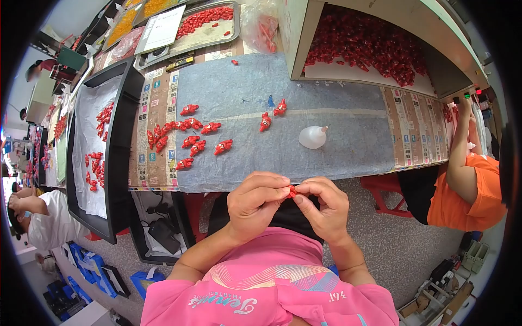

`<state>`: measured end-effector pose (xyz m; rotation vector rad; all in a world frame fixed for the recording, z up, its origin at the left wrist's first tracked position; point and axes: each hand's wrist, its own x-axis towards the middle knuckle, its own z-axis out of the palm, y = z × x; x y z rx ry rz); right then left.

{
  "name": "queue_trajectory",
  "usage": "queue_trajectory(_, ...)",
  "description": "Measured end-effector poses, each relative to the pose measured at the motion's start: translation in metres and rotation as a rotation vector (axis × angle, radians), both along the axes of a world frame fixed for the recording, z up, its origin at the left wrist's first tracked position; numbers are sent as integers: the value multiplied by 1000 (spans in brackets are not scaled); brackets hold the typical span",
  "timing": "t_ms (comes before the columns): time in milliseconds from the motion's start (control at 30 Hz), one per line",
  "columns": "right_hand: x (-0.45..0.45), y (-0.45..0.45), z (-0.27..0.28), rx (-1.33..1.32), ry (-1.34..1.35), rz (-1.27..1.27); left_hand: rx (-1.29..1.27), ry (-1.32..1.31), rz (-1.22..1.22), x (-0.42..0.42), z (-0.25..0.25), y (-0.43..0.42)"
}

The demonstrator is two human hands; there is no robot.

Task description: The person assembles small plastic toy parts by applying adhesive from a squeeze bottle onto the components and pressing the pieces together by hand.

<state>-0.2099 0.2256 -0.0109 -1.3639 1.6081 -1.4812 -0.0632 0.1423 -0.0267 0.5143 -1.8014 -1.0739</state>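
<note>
And here, closest in, the pink shirt (pixel 255 293), with both forearms reaching forward and the hands meeting just off the table's near edge. The left hand (pixel 258 200) pinches a small red piece (pixel 292 193) between thumb and fingertips; the right hand (pixel 325 206) pinches the same piece from the other side. So there it sits, right between the two hands, touching both sets of fingertips, most of it hidden by them.

Up onto the table now: a blue mat (pixel 348 152), and beyond the hands, a white bottle (pixel 312 137) with its narrow tip pointing right. Over to the left, a loose cluster of red figures (pixel 197 147), some on the mat, some past its left edge. Two more figures (pixel 265 122) lie near each other, left of the bottle, a little blue bit (pixel 271 101) just beside them.

Far left, a black tray (pixel 124 146) with a white liner and more red pieces. On the right, a person in orange (pixel 467 190) reaches forward. At the back, a box (pixel 298 38) heaped with red, a clear bag (pixel 261 24), and a metal tray (pixel 236 27) of red pieces.
</note>
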Motion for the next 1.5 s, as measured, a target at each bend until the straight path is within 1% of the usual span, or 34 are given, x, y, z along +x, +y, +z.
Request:
queue_trajectory(100, 0, 0, -3, -3, -25, -24, 0, -27, 23, -1, 4, 1)
queue_trajectory(167, -1, 0, -2, 0, -28, -7, 92, -76, 17, 1, 6, 4)
queue_trajectory(200, -3, 0, -2, 3, -31, 12, 91, -76, 16, 2, 5, 4)
queue_trajectory(267, -6, 3, -2, 10, -77, 45, 353, 7, -39, 3, 0, 5)
queue_trajectory(300, -7, 3, -2, 18, -122, 79, 353, 6, -40, 4, -1, 5)
queue_trajectory(333, -7, 4, -2, 17, -122, 78, 455, 79, -82, 4, -1, 4)
queue_trajectory(367, -6, 4, -2, 23, -187, 63, 557, 152, -124, 4, -1, 3)
queue_trajectory(400, -6, 4, -2, 29, -251, 47, 557, 151, -124, 6, -2, 2)
queue_trajectory(467, -5, 4, -3, 19, -239, 48, 662, 197, -193, 8, -4, 1)
queue_trajectory(533, -5, 3, -6, 9, -228, 47, 677, 211, -226, 8, -5, 0)
queue_trajectory(600, -7, 3, -8, -22, -102, 51, 692, 225, -257, 9, -6, 0)
queue_trajectory(700, -4, 1, -5, -27, -129, -14, 738, 245, -262, 8, -6, 1)
queue_trajectory(833, -4, 0, -2, -42, -68, -9, 759, 233, -223, 7, -7, 1)
queue_trajectory(1000, -5, -1, 2, -140, 25, 1, 733, 212, -185, 7, -6, 4)
queue_trajectory(1300, -7, -1, 1, -161, 53, 31, 705, 244, -197, 6, -5, 6)
queue_trajectory(1367, -8, -1, 2, -159, 62, 40, 665, 275, -234, 5, -5, 4)
queue_trajectory(1500, -9, -3, 6, -148, 65, 53, 726, 321, -260, 5, -2, 2)
